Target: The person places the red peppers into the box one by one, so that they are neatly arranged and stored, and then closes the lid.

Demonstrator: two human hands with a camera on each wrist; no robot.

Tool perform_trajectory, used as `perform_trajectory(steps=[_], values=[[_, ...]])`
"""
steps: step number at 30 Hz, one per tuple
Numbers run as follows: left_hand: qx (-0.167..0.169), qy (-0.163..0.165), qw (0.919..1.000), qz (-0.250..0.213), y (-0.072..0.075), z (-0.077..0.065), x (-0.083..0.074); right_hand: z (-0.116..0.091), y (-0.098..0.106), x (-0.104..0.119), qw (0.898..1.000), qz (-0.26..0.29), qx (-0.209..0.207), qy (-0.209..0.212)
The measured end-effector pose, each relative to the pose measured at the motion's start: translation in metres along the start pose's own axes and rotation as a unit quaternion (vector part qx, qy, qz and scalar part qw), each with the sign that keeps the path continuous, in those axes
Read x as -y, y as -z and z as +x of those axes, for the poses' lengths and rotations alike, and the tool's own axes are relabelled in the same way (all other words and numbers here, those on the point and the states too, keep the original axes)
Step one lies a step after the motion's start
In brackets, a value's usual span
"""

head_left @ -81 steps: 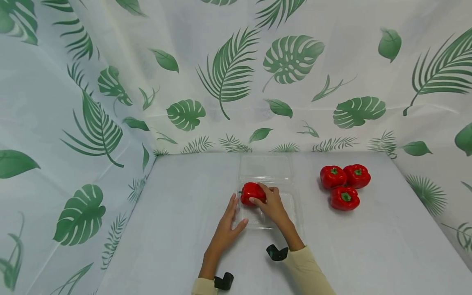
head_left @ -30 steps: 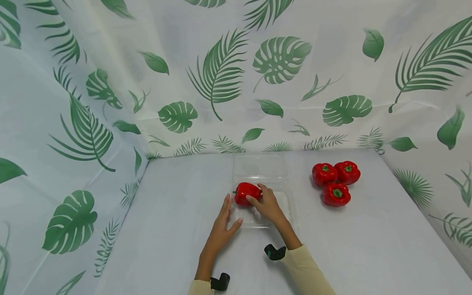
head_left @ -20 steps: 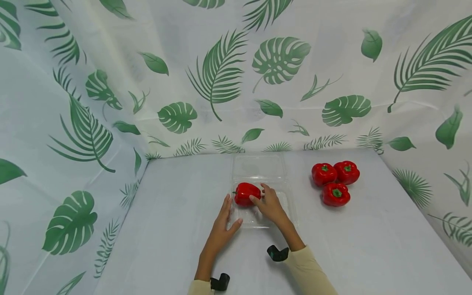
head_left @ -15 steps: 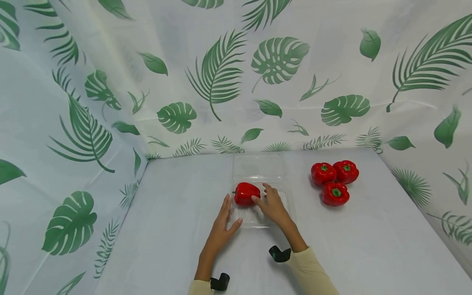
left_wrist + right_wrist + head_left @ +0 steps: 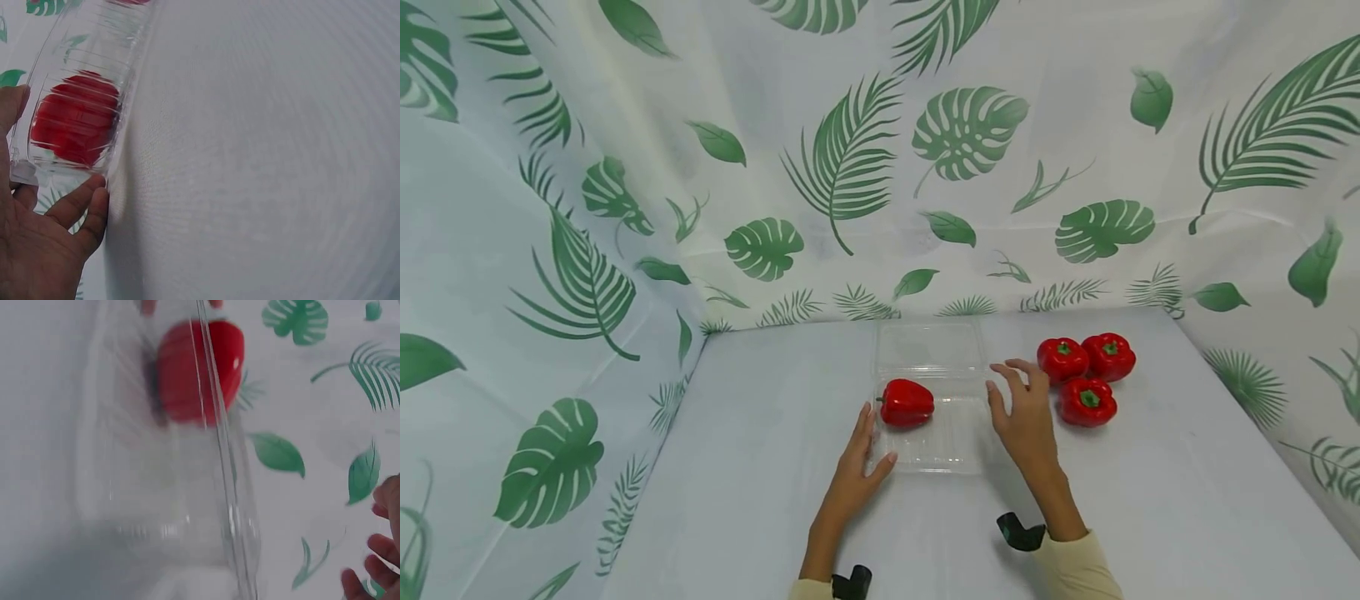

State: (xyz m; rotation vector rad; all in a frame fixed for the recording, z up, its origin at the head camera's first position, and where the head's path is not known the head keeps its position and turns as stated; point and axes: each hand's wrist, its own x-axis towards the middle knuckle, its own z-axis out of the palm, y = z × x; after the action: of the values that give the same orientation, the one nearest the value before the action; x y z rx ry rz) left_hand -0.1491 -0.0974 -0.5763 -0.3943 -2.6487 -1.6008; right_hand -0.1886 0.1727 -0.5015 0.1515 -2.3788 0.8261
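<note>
A red bell pepper (image 5: 907, 403) lies on its side in the back left of a clear plastic clamshell container (image 5: 951, 458), its stem pointing left. My left hand (image 5: 850, 483) rests against the container's left side, fingers extended and thumb near the front corner. In the left wrist view its fingertips (image 5: 97, 181) touch the container wall, through which the pepper shows. Holding nothing, my right hand (image 5: 1028, 429) is over the container's right edge with loosely bent fingers. Just beyond it sit three more red bell peppers (image 5: 1087, 402), grouped with their green stems up.
The container's lid (image 5: 928, 346) lies folded back toward the leaf-printed backdrop (image 5: 865, 275). A white cloth (image 5: 737, 467) covers the table. Each wrist wears a small black camera (image 5: 1021, 532).
My right hand has let go of the bell pepper and moved right toward the other three. That pepper stays in the container. My left hand has hardly moved.
</note>
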Motion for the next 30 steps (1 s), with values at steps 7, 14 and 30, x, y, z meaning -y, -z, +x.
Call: perform_trajectory(steps=[7,14,30], values=[[0.002,-0.002,1.0,-0.004,-0.001,0.0,0.0,-0.002,0.024,-0.035,0.992,-0.066,-0.079,-0.077],[0.003,0.0,1.0,0.0,-0.001,-0.001,-0.001,-0.017,0.037,-0.062,0.971,-0.093,-0.012,-0.221],[0.002,0.006,1.0,0.003,0.002,0.0,-0.003,-0.028,0.028,-0.081,0.938,0.021,0.031,-0.345]])
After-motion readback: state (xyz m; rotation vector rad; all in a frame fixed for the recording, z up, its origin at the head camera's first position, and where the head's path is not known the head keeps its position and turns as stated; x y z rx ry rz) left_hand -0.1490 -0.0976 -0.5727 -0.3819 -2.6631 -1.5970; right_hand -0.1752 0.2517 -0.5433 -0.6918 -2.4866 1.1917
